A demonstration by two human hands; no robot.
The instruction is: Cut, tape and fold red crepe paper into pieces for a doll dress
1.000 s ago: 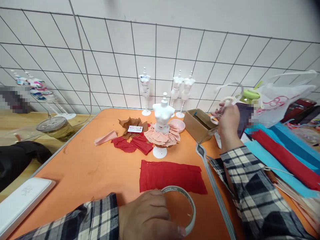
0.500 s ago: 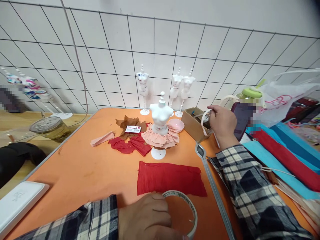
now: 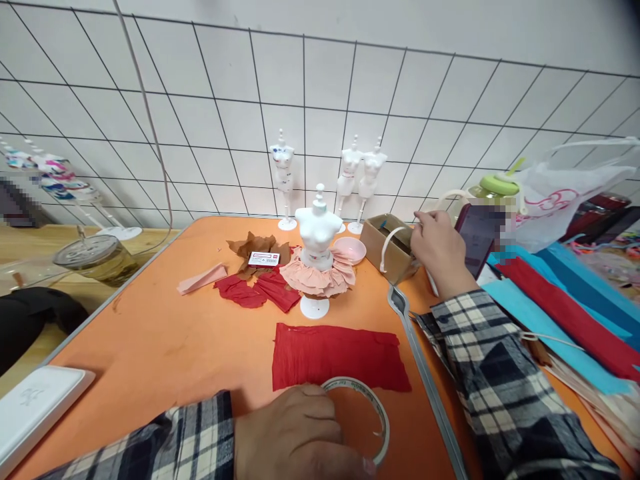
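My left hand is closed on the left side of a roll of tape at the front of the orange table. Just beyond lies a flat rectangle of red crepe paper. My right hand is closed, back upward, beside a small cardboard box. From its fingers a curled white strip hangs in front of the box; the pinching fingertips are hidden. Behind the red paper stands a white mini dress form wearing a ruffled pink paper skirt.
Brown paper, red scraps and a small labelled box lie left of the form. A pink dish is behind it. More forms line the wall. A phone and coloured paper sheets are at right.
My right hand has shifted slightly left, and the white strip's loop has swung left, away from the hand. My left hand and the tape roll have barely moved.
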